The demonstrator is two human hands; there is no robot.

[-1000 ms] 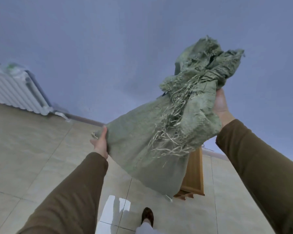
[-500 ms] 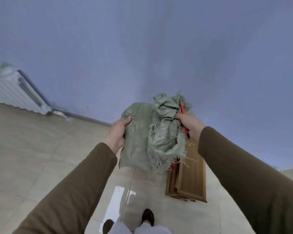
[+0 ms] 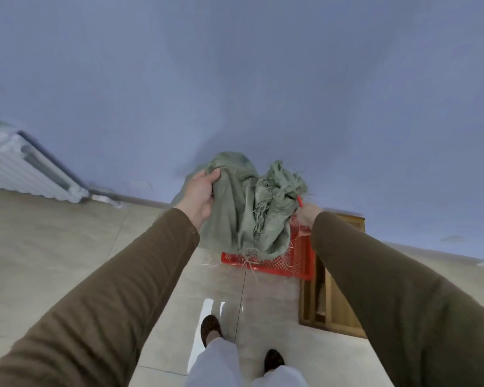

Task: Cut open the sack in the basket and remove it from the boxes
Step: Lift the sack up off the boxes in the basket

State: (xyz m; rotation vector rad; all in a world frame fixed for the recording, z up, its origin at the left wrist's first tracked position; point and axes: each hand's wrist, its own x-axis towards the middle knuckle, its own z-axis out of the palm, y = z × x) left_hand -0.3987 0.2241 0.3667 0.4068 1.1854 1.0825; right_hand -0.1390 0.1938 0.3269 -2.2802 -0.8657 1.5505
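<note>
The green woven sack [image 3: 249,216] is crumpled and frayed, held up in front of me above the red plastic basket [image 3: 288,261]. My left hand [image 3: 200,195] grips its upper left part. My right hand [image 3: 308,215] holds the sack's right side together with a thin red tool [image 3: 299,201], of which only the tip shows. The sack's lower edge hangs over the basket and hides most of its inside. I see no boxes.
A wooden crate [image 3: 330,300] stands on the tiled floor right of the basket, against the blue wall. A white radiator [image 3: 25,171] hangs on the wall at far left. My two shoes [image 3: 211,329] are at the bottom centre.
The sack has come down from high on the right and been bunched up between both hands. The red basket has come into view under it.
</note>
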